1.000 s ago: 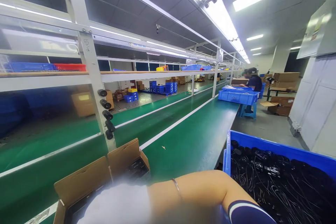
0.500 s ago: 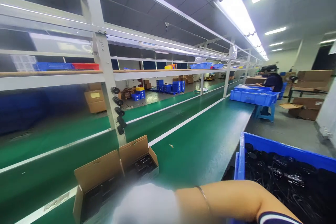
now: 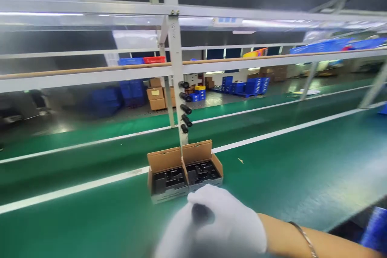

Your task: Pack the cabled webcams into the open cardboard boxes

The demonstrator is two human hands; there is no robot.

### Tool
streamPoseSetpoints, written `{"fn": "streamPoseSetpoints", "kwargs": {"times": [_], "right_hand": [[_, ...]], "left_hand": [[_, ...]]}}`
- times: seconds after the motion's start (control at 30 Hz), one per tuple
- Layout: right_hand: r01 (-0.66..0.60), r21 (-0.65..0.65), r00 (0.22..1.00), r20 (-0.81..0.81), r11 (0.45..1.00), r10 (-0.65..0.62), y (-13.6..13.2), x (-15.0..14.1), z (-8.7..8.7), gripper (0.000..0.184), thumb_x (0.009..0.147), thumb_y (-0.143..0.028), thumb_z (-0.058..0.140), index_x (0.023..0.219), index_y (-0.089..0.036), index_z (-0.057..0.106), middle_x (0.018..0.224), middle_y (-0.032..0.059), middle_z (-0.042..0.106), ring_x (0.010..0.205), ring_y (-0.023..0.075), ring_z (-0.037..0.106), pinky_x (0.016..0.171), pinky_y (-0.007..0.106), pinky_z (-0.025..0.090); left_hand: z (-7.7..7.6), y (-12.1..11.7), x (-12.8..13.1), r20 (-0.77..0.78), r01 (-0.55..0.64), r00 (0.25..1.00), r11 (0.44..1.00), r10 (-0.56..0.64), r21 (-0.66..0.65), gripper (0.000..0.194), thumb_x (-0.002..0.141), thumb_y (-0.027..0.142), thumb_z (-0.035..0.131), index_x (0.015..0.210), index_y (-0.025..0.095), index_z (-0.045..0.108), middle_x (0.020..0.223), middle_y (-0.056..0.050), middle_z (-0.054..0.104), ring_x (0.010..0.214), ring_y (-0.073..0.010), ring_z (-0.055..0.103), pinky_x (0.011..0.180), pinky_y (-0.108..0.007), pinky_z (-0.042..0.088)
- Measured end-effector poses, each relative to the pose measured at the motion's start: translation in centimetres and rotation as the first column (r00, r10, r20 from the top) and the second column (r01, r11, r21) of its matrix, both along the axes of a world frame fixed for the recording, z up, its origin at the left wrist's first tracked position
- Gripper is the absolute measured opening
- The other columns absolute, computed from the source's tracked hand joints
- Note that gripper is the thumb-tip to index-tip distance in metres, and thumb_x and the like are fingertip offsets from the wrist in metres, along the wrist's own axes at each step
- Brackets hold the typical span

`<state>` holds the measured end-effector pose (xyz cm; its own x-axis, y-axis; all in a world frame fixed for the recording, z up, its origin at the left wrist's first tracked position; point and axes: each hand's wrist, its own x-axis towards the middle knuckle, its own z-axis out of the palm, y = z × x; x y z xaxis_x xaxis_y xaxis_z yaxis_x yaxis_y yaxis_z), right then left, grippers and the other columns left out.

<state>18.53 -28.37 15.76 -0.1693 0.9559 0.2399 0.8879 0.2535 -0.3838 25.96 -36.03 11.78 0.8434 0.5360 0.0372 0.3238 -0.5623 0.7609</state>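
The right hand [image 3: 223, 221], in a white glove, is closed around a small dark part [image 3: 201, 213]. Two open cardboard boxes [image 3: 185, 171] sit just beyond it, side by side, slightly leftward.

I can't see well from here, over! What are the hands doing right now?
Right hand in white glove, fingers curled round a small dark part. Left hand out of view. Two open brown cardboard boxes just ahead on green belt, path clear.

Factory assembly hall: long green conveyor line [image 3: 272, 169] with white stripes beyond the gloved hand [image 3: 217, 225]; metal frame post [image 3: 177, 76] and shelf rail above it; stacked blue crates [image 3: 244, 86] and cardboard cartons [image 3: 157, 93] on the floor far behind
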Motion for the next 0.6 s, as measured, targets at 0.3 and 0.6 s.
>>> {"fn": "streamPoseSetpoints", "kwargs": {"times": [0.3,0.6], "right_hand": [[-0.009,0.135,0.996,-0.09,0.991,0.021,0.1,0.0,-0.5,0.04,0.08,-0.033,0.074,0.117,-0.024,0.065,0.112,0.0081,0.068,0.101,0.0218,0.062,0.092,0.033,0.049],[-0.007,0.129,0.998,-0.061,0.992,0.015,1.1,0.6,-0.9,0.043,0.081,-0.025,0.068,0.123,-0.022,0.061,0.118,0.0072,0.066,0.104,0.0215,0.062,0.09,0.035,0.053]], "left_hand": [[-1.5,10.5,-11.1,0.268,-0.232,0.911,0.926,0.314,-0.297,0.043,0.097,0.045,0.041,0.121,0.014,0.059,0.12,-0.015,0.065,0.122,-0.028,0.053,0.116,-0.048,0.031],[0.2,15.6,-24.6,0.501,-0.054,0.748,0.792,0.435,-0.608,0.04,0.082,0.054,0.064,0.094,0.016,0.062,0.092,-0.007,0.069,0.085,-0.0187,0.063,0.077,-0.03,0.05]]}}
